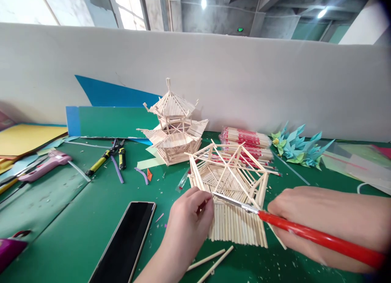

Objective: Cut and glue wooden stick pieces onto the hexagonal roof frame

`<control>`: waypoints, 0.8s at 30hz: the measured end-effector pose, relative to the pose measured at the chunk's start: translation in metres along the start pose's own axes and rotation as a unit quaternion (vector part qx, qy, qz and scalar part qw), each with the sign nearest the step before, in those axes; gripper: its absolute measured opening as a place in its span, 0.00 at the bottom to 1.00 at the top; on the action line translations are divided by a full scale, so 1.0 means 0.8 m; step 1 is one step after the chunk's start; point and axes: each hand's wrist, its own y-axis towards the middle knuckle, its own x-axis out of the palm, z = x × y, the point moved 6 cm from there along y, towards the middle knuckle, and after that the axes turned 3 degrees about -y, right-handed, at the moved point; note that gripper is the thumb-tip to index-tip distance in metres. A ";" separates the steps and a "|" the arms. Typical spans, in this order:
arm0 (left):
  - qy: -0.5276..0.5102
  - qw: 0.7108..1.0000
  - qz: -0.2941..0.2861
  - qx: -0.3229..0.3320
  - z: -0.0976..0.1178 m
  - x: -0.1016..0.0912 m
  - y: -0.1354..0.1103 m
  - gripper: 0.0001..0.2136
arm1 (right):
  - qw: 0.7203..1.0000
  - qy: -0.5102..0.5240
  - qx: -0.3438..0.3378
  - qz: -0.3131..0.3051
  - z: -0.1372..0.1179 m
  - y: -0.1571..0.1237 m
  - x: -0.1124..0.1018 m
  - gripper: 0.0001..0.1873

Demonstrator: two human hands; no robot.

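My left hand (192,211) is closed in a pinch at the front left of an unfinished wooden-stick model (238,222); what its fingertips hold is too small to make out. My right hand (324,222) is closed on red-handled scissors (305,232), whose narrow metal blades point left across the model, their tip close to my left fingers. The model has a slatted front panel, a woven-looking stick floor and an open frame of slanting sticks above. Two loose sticks (215,264) lie in front of it. Behind stands a finished-looking stick pagoda (172,132) with tiered roofs.
A phone (124,242) lies at front left. Farther left are a pink glue gun (45,167) and yellow-black pliers (99,163). Bundled sticks (244,137) and a blue-green folded-paper piece (301,146) stand behind right. A white partition (259,83) closes off the green table.
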 end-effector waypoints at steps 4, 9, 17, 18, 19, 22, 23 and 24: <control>-0.003 1.000 0.004 0.003 0.000 0.000 0.000 0.09 | 0.992 -0.104 -0.013 -0.071 0.004 -0.002 0.006 0.13; -0.006 1.000 0.005 0.005 0.001 0.001 0.000 0.09 | 0.975 -0.109 0.032 -0.191 -0.006 -0.006 0.010 0.13; -0.007 1.000 -0.013 -0.005 0.001 0.001 0.000 0.09 | 0.975 -0.095 0.077 -0.185 -0.022 -0.011 -0.002 0.15; -0.009 1.000 -0.012 -0.004 0.001 0.000 0.000 0.09 | 0.975 -0.112 0.067 -0.180 -0.026 -0.010 -0.002 0.15; -0.010 1.000 -0.010 -0.003 0.001 0.000 0.000 0.09 | 0.973 -0.136 0.062 -0.173 -0.028 -0.010 -0.001 0.16; -0.011 1.000 -0.006 0.000 0.000 0.000 -0.001 0.09 | 0.961 -0.232 0.070 -0.133 -0.032 -0.008 0.000 0.15; -0.011 1.000 -0.006 0.000 -0.001 0.000 0.000 0.09 | 0.956 -0.258 0.074 -0.119 -0.032 -0.008 0.002 0.14; -0.010 1.000 -0.007 0.001 -0.002 0.001 0.000 0.09 | 0.952 -0.278 0.071 -0.105 -0.030 -0.009 0.004 0.13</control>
